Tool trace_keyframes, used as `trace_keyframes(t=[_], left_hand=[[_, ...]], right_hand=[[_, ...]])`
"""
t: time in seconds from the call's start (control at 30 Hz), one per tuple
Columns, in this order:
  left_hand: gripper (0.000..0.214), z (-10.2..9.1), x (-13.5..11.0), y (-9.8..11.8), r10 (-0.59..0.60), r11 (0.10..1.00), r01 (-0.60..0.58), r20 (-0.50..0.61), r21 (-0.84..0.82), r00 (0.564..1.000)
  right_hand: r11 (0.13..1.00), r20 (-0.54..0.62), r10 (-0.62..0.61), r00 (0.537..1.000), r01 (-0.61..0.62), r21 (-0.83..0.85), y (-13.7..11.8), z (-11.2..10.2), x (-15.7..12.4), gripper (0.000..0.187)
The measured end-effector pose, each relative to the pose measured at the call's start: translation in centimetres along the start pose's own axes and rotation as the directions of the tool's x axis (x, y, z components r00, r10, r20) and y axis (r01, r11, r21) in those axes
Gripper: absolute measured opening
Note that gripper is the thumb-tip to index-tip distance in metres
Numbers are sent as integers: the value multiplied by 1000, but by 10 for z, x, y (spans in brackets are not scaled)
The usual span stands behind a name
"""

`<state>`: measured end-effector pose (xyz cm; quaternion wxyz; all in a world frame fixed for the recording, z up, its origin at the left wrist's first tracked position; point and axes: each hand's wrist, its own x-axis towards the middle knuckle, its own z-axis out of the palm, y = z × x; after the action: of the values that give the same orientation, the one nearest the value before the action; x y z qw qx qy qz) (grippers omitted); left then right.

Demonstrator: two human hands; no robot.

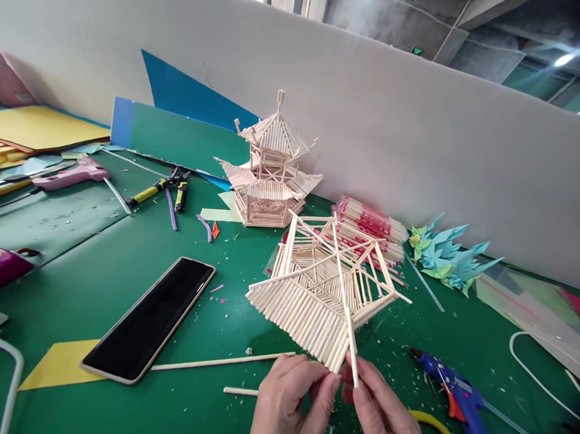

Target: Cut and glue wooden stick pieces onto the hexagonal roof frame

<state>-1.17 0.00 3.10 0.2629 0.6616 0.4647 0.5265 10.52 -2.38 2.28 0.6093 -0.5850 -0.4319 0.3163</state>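
Observation:
In front of me is a partly covered wooden-stick frame [308, 313], its near side closed with a slanting row of sticks and its other sides open. My left hand [288, 400] is closed, pinching the lower right end of that row between thumb and fingers. My right hand [383, 412] pinches the frame's near corner, at the lower end of a long stick [346, 305] that runs up across the frame. What lies under the fingertips is partly hidden. Behind stands a tiered stick pagoda [272, 188]. Loose sticks [222, 362] lie left of my hands.
A blue glue gun [461, 391] lies at right, near a yellow cable [436, 432]. At left are a phone [153, 320], pliers [159, 189] and a pink glue gun [74, 172]. Bundled sticks [373, 222] and folded paper [450, 250] sit near the white partition [422, 140].

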Motion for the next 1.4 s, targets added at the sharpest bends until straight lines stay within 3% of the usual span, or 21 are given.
trace_keyframes(t=[0.3, 0.57, 0.87, 1.03, 1.2, 1.4], left_hand=[[11, -5, 3, 0, 44, 998, -49, 98, 48, 994], [15, -5, 4, 1, 16, 999, -21, 104, 44, 994], [12, -7, 2, 6, -8, 998, 2, 109, 57, 994], [15, -8, 2, 7, -79, 997, 80, 106, -4, 991], [17, -7, 5, 9, -180, 972, 196, 129, -129, 975], [17, -7, 7, 10, -207, 957, 232, 149, -173, 967]], right_hand=[[994, -23, 34, 999, -31, 104, 5, 3, -3, 18], [984, -42, 107, 993, -99, 148, 8, 4, -5, 21], [992, -23, 100, 995, -97, 79, 4, -3, -5, 21], [994, 126, 69, 990, -79, 75, 5, -9, 0, 22], [990, -19, 119, 993, -118, 78, 2, 0, -6, 20], [989, -18, 113, 993, -111, 96, 2, 5, -8, 20]])
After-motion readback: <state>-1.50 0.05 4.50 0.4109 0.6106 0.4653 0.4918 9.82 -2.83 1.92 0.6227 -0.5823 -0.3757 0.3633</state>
